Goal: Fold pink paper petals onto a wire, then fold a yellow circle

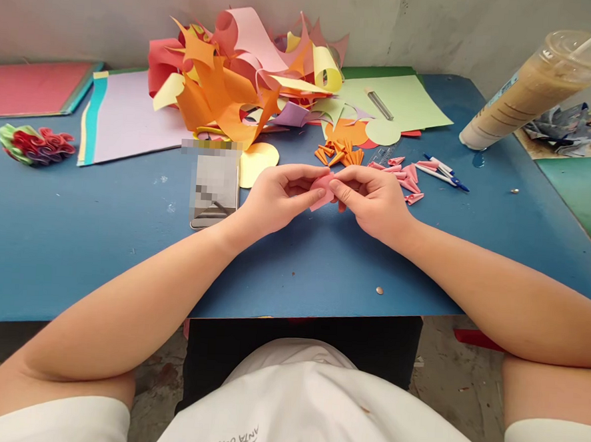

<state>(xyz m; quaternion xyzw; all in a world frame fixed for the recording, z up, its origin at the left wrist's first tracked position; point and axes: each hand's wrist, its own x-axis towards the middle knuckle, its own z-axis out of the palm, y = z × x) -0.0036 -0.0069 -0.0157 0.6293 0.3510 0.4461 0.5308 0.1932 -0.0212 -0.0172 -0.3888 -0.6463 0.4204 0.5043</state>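
Between my two hands, above the blue table [123, 250], is a small piece of pink paper [321, 192]. My left hand [287, 197] pinches its left side between thumb and fingers. On the other side my right hand [371, 199] grips the paper, its thumb lying on the front. Just beyond the hands lie several small rolled orange paper cones [340, 153]. Several pink paper cones [409, 178] are scattered close to my right hand, with blue and white pens [443, 173] beside them. A yellow paper circle [259, 164] lies behind my left hand.
A heap of cut paper scraps [218, 89] fills the back. A tall iced drink cup [538, 89] with a straw stands at the right. A partly blurred phone-like object [216, 183] lies left of my hands; a ruffled paper flower [36, 145] sits far left.
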